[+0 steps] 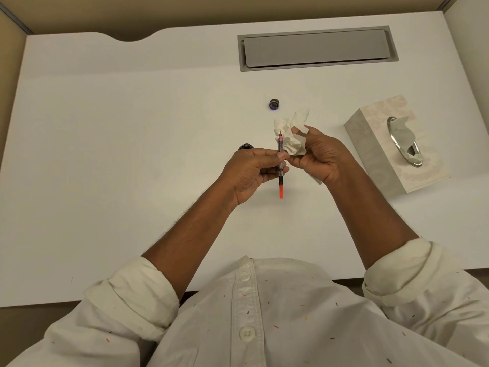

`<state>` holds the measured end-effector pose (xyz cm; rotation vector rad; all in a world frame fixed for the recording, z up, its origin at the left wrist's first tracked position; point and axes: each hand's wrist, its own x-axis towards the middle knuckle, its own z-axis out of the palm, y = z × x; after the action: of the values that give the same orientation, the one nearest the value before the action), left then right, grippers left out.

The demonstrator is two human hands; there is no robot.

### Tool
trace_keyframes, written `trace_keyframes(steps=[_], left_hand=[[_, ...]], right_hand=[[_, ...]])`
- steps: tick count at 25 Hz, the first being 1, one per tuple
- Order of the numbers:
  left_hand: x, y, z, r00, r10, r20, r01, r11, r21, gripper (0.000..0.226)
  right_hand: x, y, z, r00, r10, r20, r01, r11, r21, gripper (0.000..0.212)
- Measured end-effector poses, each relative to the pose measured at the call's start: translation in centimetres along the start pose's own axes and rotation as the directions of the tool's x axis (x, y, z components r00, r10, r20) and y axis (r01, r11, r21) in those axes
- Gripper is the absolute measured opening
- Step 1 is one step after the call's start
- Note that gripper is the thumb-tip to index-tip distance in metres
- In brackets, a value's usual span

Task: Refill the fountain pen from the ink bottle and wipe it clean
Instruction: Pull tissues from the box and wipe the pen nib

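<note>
The left hand (251, 173) pinches the pen (281, 185) between thumb and fingertips at the middle of its clear barrel. It holds the pen above the desk (105, 133), roughly in line with the person's body. The nib points away from the person and the orange end points back toward the chest. Just below the nib there is a pink section.

The right hand (321, 161) is curled round a crumpled white tissue (289, 135). The tissue bunches up above the fingers and sits against the right side of the pen near the nib. The two hands are close together, and their fingertips almost meet at the barrel.

The bottle (245, 147) stands on the desk just behind the left hand. Only its dark round top shows over the knuckles. Farther back and to the right, well apart from it, sits a small round thing with a purple tinge. It is probably the cap (274, 104), though it is too small to be sure.

A pale tissue box (375, 154) lies to the right of the right hand, with a sheet poking out of its oval slot. A grey hatch (317, 49) is set into the far side of the desk. At the bottom of the view are a white speckled shirt (277, 313) and sleeves rolled up to the elbows.
</note>
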<state>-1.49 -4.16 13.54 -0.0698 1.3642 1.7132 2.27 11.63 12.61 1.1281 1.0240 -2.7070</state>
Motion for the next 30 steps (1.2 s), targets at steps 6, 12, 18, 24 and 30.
trace_keyframes(steps=[6, 12, 18, 24, 30], left_hand=[[-0.4, 0.0, 0.0, 1.000, 0.012, -0.029, -0.011, 1.000, 0.012, 0.018], [-0.6, -0.2, 0.4, 0.998, 0.023, -0.059, -0.020, 0.999, 0.046, 0.014], [-1.0, -0.3, 0.6, 0.998, 0.047, -0.048, -0.046, 0.998, 0.031, 0.011], [-1.2, -0.9, 0.7, 0.989, 0.100, -0.106, -0.098, 0.995, 0.015, 0.014], [-1.7, -0.7, 1.5, 0.986, 0.129, -0.105, -0.137, 0.988, -0.070, 0.017]], right_hand=[[-0.1, 0.2, 0.5, 0.995, -0.102, -0.022, 0.100, 0.992, -0.081, 0.033], [-0.5, 0.1, 0.2, 0.975, -0.202, -0.088, 0.181, 0.962, -0.206, 0.022], [-0.8, 0.6, -0.1, 0.970, -0.191, -0.149, 0.165, 0.972, -0.167, 0.029], [-1.4, 1.6, 0.2, 0.969, -0.203, -0.143, 0.185, 0.974, -0.132, 0.027], [-2.0, 2.5, 0.5, 0.952, -0.235, -0.198, 0.222, 0.971, -0.086, 0.022]])
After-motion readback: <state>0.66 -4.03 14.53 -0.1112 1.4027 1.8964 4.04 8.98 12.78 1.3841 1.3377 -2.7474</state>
